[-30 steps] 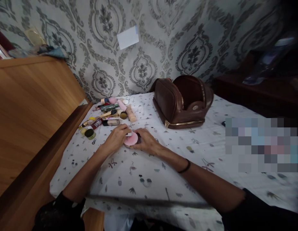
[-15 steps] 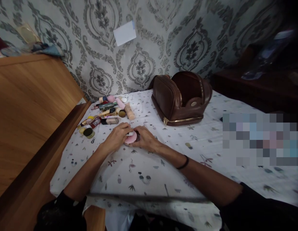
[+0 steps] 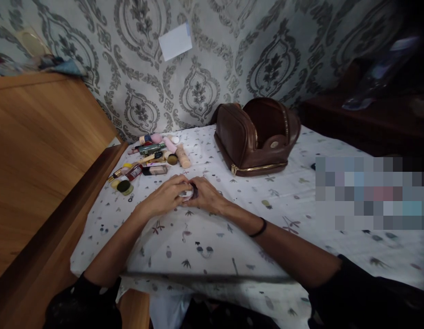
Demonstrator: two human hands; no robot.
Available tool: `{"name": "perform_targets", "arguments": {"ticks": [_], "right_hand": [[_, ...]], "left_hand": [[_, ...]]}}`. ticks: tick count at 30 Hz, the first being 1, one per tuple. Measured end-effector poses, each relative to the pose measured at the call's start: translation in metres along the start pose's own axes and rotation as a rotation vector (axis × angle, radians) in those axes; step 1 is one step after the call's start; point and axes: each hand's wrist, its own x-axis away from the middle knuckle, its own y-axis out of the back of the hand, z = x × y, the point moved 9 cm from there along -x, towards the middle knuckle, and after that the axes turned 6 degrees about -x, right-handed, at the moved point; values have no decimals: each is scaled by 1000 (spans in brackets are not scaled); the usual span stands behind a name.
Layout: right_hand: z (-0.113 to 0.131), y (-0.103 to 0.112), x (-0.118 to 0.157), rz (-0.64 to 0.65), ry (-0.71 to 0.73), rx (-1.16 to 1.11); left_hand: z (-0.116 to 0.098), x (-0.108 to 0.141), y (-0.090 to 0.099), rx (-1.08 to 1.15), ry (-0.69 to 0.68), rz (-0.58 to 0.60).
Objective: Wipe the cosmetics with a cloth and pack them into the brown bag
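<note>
The brown leather bag (image 3: 237,135) gapes, multicoloured cosmetics (image 3: 157,155) lie outside; left hand (image 3: 169,194) and right hand (image 3: 209,195) grip a small white-and-dark case (image 3: 186,193), work seemingly unfinished.

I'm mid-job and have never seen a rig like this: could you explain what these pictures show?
There is no machine here: one camera, worn on a person's head, looks forward and down at their bare left hand and right hand. Between them is a small white-and-dark object, mostly hidden; I cannot tell whether it is one piece. Below lies a white patterned cloth. Beyond the left hand sits a group of small cosmetic bottles, tubes and jars; beyond the right, an open brown leather-look bag.
</note>
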Motion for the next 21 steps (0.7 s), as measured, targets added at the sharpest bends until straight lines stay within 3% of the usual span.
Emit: {"name": "perform_targets", "arguments": {"ticks": [4, 11, 17, 21], "right_hand": [[-2, -3, -1, 15, 9, 3], [-5, -5, 0, 34, 8, -5], [-4, -4, 0, 35, 3, -19], [-3, -3, 1, 43, 0, -11]], "left_hand": [[-5, 4, 2, 62, 41, 2], [14, 4, -6, 116, 268, -174], [11, 4, -4, 102, 285, -155], [16, 7, 0, 102, 407, -108]]}}
